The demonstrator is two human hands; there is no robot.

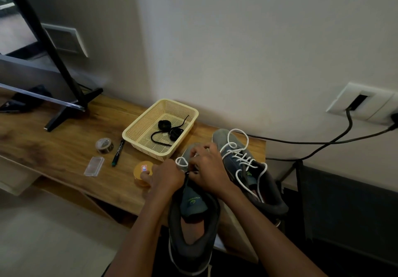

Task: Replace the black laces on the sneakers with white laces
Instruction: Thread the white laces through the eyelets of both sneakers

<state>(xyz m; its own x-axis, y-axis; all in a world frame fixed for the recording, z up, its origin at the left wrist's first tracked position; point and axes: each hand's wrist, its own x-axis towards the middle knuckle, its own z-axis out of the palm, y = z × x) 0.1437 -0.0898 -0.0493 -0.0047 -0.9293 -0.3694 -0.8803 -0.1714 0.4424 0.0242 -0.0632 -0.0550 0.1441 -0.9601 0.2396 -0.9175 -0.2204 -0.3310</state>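
Both hands are in on the near sneaker (pixel 193 222), which sits heel toward me and hangs partly off the front edge of the desk (pixel 53 143). That angle makes sense, since it turns the eyelet rows up under the fingers. My left hand (pixel 168 175) is curled tight, pinching the loose white lace (pixel 182 162), and a small loop of it spills out just above the knuckles. My right hand (pixel 206 169) arches over the front of the shoe with its fingers bent down. I think it's pinching the same lace at the eyelets, though the fingertips are tucked under and I can't be sure. One hand seems to feed while the other pulls. The tongue is flopped back and open toward me, which keeps the throat of the shoe clear for threading. Just to the right, touching this one, the far sneaker (pixel 247 169) already carries its threaded white lace (pixel 239 153), crossed up the front with long ends trailing untied, so I'd call that one mostly done. The black laces (pixel 170 133) lie coiled in the cream basket (pixel 129 134) behind the shoes, parked out of the way so they don't get mixed in. On the left of the desk are a tape roll (pixel 104 145), a marker (pixel 118 152), a clear plastic case (pixel 94 166) and a yellow tin (pixel 141 172), the tin right beside my left hand. The lacing on this shoe looks barely begun.
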